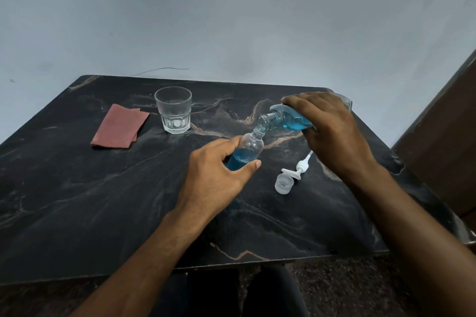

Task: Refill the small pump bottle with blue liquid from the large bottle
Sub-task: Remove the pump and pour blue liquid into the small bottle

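Note:
The small clear bottle (249, 148) stands on the dark marble table (77, 200), its lower half filled with blue liquid and its neck open. My left hand (219, 175) grips its base. My right hand (327, 128) holds the large bottle (286, 118) tipped almost flat, its open mouth touching the small bottle's neck. Blue liquid lies in the large bottle's lower side. The white pump head (300, 166) with its tube lies on the table to the right, beside a clear cap (284, 183).
An empty drinking glass (173, 109) stands at the back of the table, with a folded reddish cloth (119, 126) to its left. A brown wooden panel (448, 136) rises at the right edge. A grey wall is behind.

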Demonstrator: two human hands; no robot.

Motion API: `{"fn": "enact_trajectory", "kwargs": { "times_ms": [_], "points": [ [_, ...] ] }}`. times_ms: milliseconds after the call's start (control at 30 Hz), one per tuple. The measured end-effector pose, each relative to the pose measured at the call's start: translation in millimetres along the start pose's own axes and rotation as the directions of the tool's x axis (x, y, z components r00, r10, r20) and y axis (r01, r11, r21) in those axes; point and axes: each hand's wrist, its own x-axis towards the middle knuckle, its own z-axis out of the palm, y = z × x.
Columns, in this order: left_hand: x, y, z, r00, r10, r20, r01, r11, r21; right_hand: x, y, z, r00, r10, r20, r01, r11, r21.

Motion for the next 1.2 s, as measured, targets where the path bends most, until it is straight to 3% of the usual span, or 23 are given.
{"fn": "enact_trajectory", "kwargs": {
  "times_ms": [1200],
  "points": [
    [-0.5,-5.5,-0.7,1.0,-0.004,0.006,0.003,1.0,0.016,1.0,-3.0,1.2,1.0,-0.015,-0.001,0.015,1.0,-0.004]
  ]
}}
